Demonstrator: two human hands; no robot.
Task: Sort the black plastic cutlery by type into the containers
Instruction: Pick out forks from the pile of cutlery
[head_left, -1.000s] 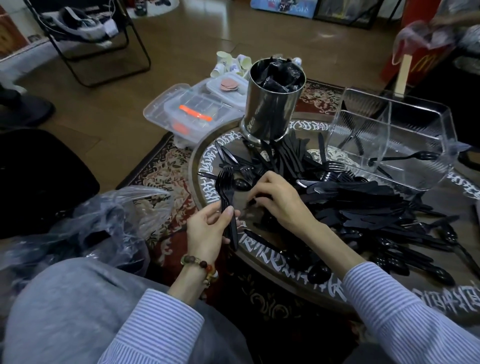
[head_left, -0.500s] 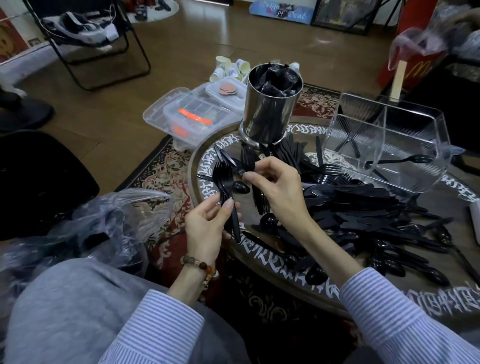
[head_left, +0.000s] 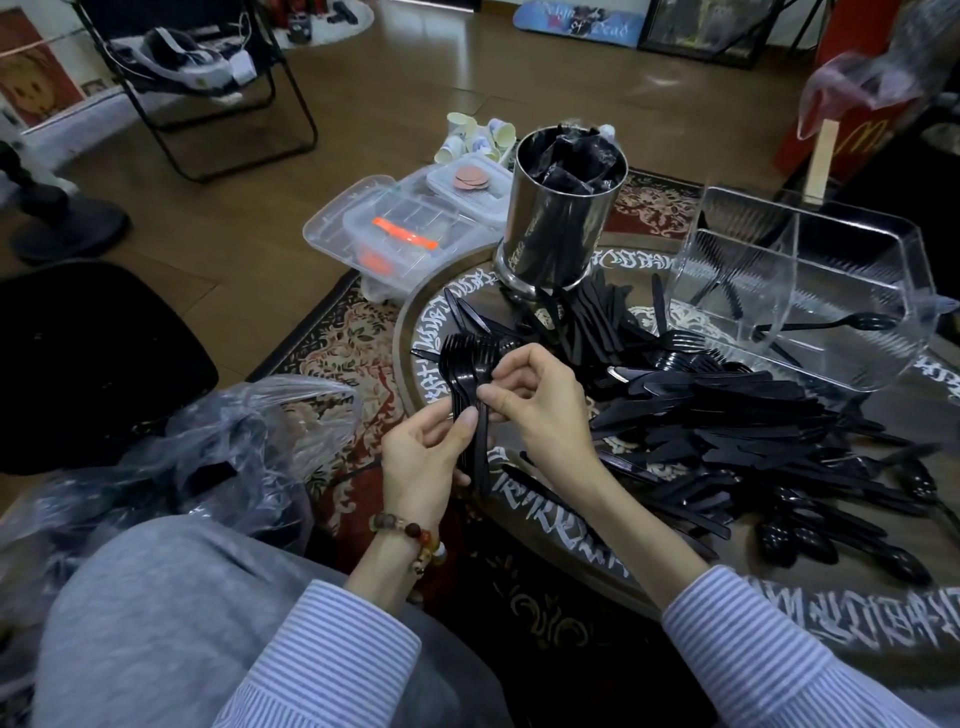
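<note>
Left hand (head_left: 423, 457) grips a bundle of black plastic forks (head_left: 467, 374) by the handles, tines up and away, long axis near upright; right hand (head_left: 535, 400) pinches one fork against the bundle. The clear divided plastic container (head_left: 810, 291) lies well apart across the round patterned table (head_left: 571, 551), nearer the right hand; loose black cutlery (head_left: 727, 426) lies between.

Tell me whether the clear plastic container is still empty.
No: the clear plastic container already holds a black spoon and some forks.

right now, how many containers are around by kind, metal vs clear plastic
metal cylinder on the table: 1
clear divided bin on the table: 1
clear lidded boxes on the floor, large and small: 2
total: 4
</note>
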